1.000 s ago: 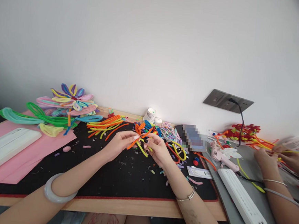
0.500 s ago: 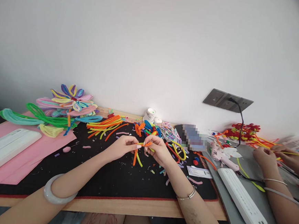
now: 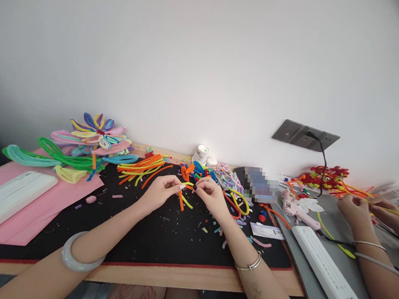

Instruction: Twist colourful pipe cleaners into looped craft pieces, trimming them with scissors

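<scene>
A white wall (image 3: 199, 66) stands behind a wooden desk (image 3: 189, 277), and the desk carries a black mat (image 3: 137, 236). At the left of the mat there are pink sheets (image 3: 31, 219); behind them lies a many-coloured pipe-cleaner flower (image 3: 99, 132). A loose bunch of orange and yellow pipe cleaners (image 3: 143, 164) lies behind the left hand (image 3: 161, 192). On the other side, beyond the mat, is a pink glue gun (image 3: 298, 210), near to a co-worker's hand (image 3: 353, 210).

Both own hands are above the mat, close together but not touching. The left fingertips pinch the held pipe cleaners (image 3: 189, 185), and the right hand (image 3: 213, 196) seems to pinch the other end.

As I judge, if the left pinch becomes loose, the strands could slide apart, because only fingertips keep them. A too strong pull or twist could also bend them unevenly.

The yellow part of the held pipe cleaners makes a short bridge between the two hands. One orange end (image 3: 180, 201) and one yellow-green end (image 3: 187, 203) hang down beside the left fingertips.
</scene>
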{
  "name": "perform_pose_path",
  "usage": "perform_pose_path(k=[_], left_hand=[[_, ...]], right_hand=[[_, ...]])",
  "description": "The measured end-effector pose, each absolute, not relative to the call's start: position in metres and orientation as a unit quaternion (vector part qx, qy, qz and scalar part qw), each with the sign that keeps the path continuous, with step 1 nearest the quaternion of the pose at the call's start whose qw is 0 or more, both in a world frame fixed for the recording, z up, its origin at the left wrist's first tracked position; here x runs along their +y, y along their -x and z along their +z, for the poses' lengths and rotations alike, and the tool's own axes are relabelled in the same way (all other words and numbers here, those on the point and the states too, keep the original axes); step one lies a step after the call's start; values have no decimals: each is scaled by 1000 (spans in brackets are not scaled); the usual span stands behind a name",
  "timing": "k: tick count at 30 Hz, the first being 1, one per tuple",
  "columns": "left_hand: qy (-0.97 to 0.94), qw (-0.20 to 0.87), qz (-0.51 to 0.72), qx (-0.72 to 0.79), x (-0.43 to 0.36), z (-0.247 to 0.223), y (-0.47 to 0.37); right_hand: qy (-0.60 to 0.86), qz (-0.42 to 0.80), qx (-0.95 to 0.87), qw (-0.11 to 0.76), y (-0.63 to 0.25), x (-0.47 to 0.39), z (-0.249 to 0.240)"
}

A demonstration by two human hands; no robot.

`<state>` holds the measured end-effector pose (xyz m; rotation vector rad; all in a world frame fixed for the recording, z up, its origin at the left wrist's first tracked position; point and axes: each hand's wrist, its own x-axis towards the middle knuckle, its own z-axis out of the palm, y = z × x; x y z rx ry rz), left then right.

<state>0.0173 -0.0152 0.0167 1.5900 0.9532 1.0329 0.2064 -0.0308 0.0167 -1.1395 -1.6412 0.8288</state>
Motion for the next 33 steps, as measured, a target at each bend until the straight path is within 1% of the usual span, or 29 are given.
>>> perform_pose_path(k=[2,4,6,10,12,15,20,25,29,33], left_hand=[[-645,493,425,401,-16,18,-18],[-629,507,423,410,-16,17,-18],[-609,534,419,409,-16,16,-19],[-585,593,382,400,-17,11,-22],[-579,618,353,397,-18,9,-23],[-573,642,328,390,-19,9,-25],[-580,637,315,399,-20,10,-26],[-591,607,367,385,-17,7,-26],[-598,594,374,386,-17,6,-26],[-622,588,352,379,-19,6,-25]], right_hand=[[491,291,-663,485,-207,-30,15],[514,274,-645,494,-207,-29,14],[515,312,-626,495,-208,-28,12],[441,466,-607,470,-203,-30,11],[433,485,-600,466,-200,-32,12],[458,482,-589,459,-198,-34,11],[465,523,-554,450,-199,-33,7],[441,574,-463,511,-195,-35,8],[426,557,-473,535,-192,-39,15],[430,539,-514,510,-190,-40,16]])
